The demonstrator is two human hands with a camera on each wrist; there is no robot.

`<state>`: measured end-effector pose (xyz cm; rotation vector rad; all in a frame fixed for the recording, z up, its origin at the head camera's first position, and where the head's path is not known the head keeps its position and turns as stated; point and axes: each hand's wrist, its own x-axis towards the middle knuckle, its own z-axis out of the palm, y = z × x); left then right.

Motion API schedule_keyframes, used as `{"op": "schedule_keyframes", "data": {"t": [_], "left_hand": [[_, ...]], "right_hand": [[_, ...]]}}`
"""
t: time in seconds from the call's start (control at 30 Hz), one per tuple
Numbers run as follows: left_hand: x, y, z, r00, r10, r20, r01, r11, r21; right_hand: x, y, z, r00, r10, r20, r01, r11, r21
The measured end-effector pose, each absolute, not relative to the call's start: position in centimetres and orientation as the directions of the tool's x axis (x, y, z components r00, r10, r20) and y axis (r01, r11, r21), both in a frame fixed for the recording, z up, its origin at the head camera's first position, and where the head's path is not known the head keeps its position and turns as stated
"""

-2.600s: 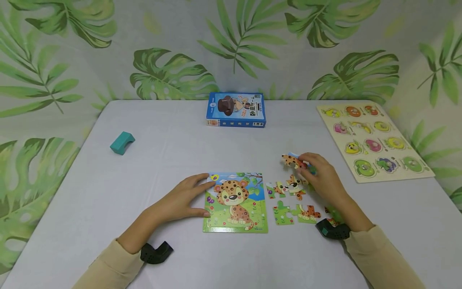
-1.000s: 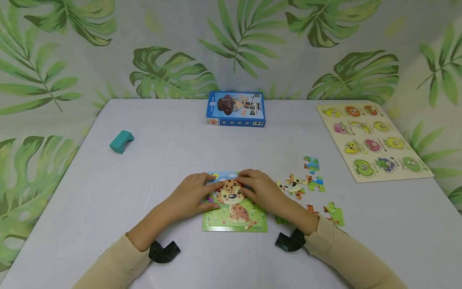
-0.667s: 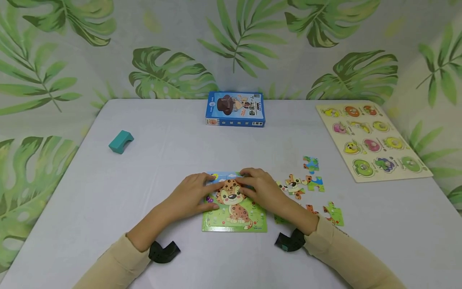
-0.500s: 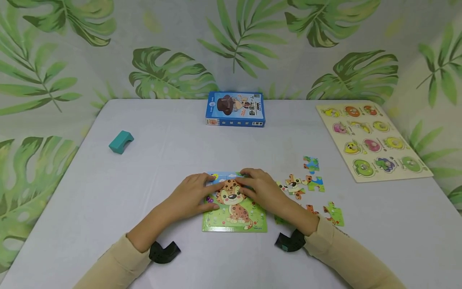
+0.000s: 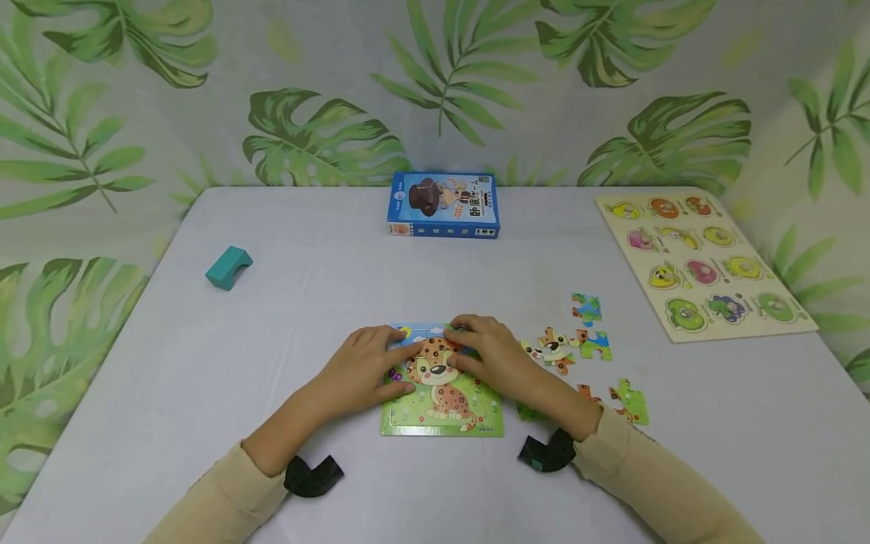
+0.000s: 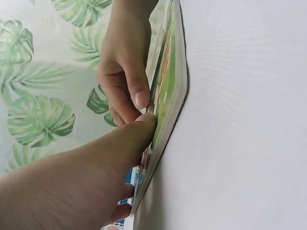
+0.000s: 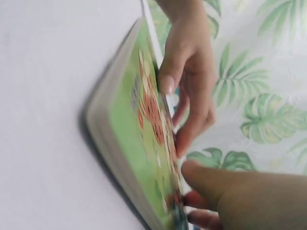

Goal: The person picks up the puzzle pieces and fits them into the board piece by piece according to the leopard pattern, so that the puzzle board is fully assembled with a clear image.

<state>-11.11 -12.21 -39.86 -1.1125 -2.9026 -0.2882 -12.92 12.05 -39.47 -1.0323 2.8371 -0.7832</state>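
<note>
We see the leopard puzzle board [image 5: 428, 412] lying flat on the white table [image 5: 306, 279], right in front of us. Our left hand [image 5: 363, 370] is on its left side, with the fingers apart and the thumb on the board. Our right hand [image 5: 492, 351] touches the top right part. Its fingers are loose and bent a little, and we cannot tell if a piece is under them.

Just to the right of the board, we see loose puzzle pieces [image 5: 595, 346] on the table. Our right arm hides some of them. Far to the right is a wooden fruit board [image 5: 730, 330]. A blue box [image 5: 445, 208] with a brown hat on it lies at the back. A teal block [image 5: 226, 267] with a round cut sits far to the left.
</note>
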Motion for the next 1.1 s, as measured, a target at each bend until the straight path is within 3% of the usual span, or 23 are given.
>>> {"op": "schedule_keyframes", "data": {"t": [0.23,0.5,0.63,0.93,1.1], "left_hand": [[-11.3,-12.5,-40.2,-0.756,0.65,0.082,0.645,0.717,0.265],[-11.3,-12.6,-40.4,-0.763,0.64,0.092,0.636,0.719,0.28],[-11.3,-12.6,-40.5,-0.768,0.634,0.092,0.632,0.726,0.273],[-11.2,-12.4,-40.4,-0.769,0.632,0.094,0.632,0.729,0.263],[-11.2,-12.5,-40.5,-0.77,0.631,0.097,0.631,0.729,0.265]], "right_hand": [[-13.0,12.5,-39.1,-0.78,-0.626,0.007,-0.539,0.666,-0.517],[-12.5,13.6,-36.9,-0.791,-0.606,-0.085,-0.429,0.648,-0.629],[-12.3,15.5,-35.1,-0.825,-0.565,-0.01,-0.423,0.63,-0.651],[-12.6,22.4,-33.7,-0.863,-0.391,0.321,-0.504,0.622,-0.599],[-13.2,25.4,-34.3,-0.892,-0.269,0.364,-0.448,0.645,-0.619]]}}
